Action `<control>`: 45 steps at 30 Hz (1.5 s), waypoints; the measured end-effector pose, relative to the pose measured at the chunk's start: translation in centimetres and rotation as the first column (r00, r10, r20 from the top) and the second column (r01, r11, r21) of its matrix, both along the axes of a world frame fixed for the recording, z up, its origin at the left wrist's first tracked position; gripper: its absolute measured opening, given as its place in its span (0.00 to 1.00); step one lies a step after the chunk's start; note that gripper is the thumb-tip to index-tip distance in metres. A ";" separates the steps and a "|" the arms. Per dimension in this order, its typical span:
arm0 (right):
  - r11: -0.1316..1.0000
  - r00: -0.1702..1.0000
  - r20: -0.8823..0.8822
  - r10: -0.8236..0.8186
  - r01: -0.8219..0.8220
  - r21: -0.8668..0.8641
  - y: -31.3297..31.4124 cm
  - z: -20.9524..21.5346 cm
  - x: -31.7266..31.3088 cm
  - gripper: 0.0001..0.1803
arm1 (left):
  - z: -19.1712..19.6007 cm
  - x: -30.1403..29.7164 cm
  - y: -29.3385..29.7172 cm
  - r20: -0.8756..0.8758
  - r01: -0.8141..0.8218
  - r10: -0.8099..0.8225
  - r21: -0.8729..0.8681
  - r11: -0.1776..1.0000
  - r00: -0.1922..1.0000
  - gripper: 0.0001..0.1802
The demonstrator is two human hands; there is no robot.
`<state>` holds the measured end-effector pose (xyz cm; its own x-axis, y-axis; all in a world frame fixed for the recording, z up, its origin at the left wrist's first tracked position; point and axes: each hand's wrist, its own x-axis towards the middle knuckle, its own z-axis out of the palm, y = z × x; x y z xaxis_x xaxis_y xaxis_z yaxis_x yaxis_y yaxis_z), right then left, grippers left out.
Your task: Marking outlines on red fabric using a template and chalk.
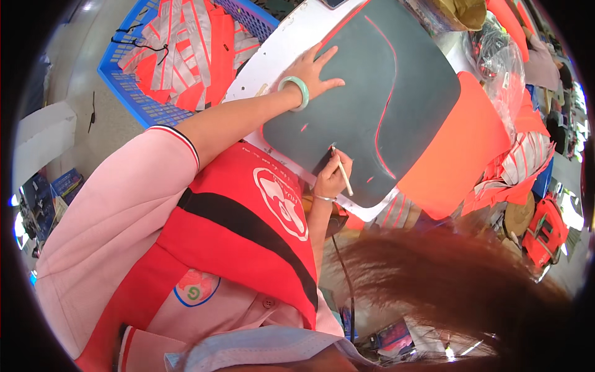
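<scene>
A dark grey template board with curved slots showing red through them lies on orange fabric spread over a white table. My left hand, with a pale green bangle at the wrist, presses flat on the board's upper left part, fingers spread. My right hand rests at the board's lower edge and grips a thin white marking stick, its tip touching the board.
A blue plastic crate holds orange pieces with grey reflective strips at the upper left. More orange and striped pieces are piled at the right, beside clear plastic bags. My hair covers the lower right.
</scene>
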<state>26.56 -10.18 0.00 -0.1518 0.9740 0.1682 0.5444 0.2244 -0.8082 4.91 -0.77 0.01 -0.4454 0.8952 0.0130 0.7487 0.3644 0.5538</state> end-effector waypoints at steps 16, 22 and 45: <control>0.961 0.941 -0.207 -0.268 0.245 -0.130 0.5 0.5 4.8 0.11 | -0.3 -0.1 0.0 0.033 -0.009 0.008 0.022 1.000 0.999 0.44; 0.976 0.970 -0.134 -0.205 0.191 -0.109 0.7 0.1 4.6 0.12 | -0.4 -0.2 0.1 0.052 -0.008 0.006 0.028 1.000 0.999 0.44; 0.872 0.867 -0.098 -0.489 0.480 -0.096 1.6 -0.5 10.0 0.16 | 0.2 -0.3 0.2 0.090 0.013 -0.009 -0.047 0.999 0.996 0.45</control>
<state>36.59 -8.54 -0.51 0.3586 0.9294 0.0878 0.4725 -0.0996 -0.8757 4.64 -0.60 0.21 -0.4327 0.8989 -0.0690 0.7007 0.3835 0.6016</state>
